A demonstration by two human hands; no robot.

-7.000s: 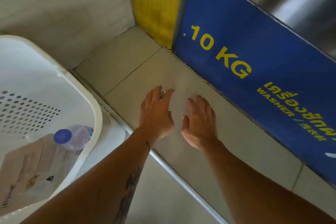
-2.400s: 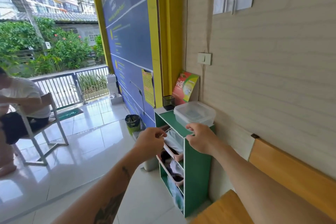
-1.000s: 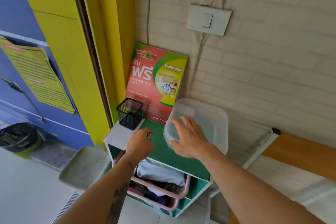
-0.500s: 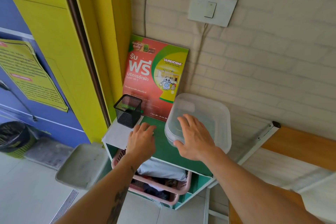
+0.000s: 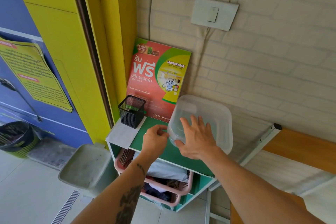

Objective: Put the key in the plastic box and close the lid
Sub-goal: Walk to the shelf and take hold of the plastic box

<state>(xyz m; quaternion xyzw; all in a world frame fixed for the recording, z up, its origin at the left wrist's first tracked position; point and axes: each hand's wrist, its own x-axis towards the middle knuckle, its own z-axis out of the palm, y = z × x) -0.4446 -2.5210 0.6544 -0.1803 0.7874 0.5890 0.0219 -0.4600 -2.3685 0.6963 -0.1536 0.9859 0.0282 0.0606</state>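
Nearest, below both forearms, a pink basket (image 5: 183, 186) of clothes sat inside the green shelf unit (image 5: 181, 158), and a grey bin (image 5: 85, 165) stood on the floor to the left of the left arm. The left hand (image 5: 154, 139) hovered over the green shelf top with its fingers curled in and pinched together at the near left corner of the plastic box (image 5: 216, 120); whether it gripped the key could not be told, since the key itself was not visible. Just to its right, the right hand (image 5: 196, 138) lay spread open and flat on the box lid, fingers fanned, thumb against the near rim, gripping nothing. The clear box stood on the shelf top with its lid on. Beyond the left hand stood a black mesh pen holder (image 5: 131, 111) on a white sheet (image 5: 123, 132). Farther still, a red and green laundry sign (image 5: 156, 78) leaned against the brick wall, with a light switch (image 5: 214, 13) above the right hand.
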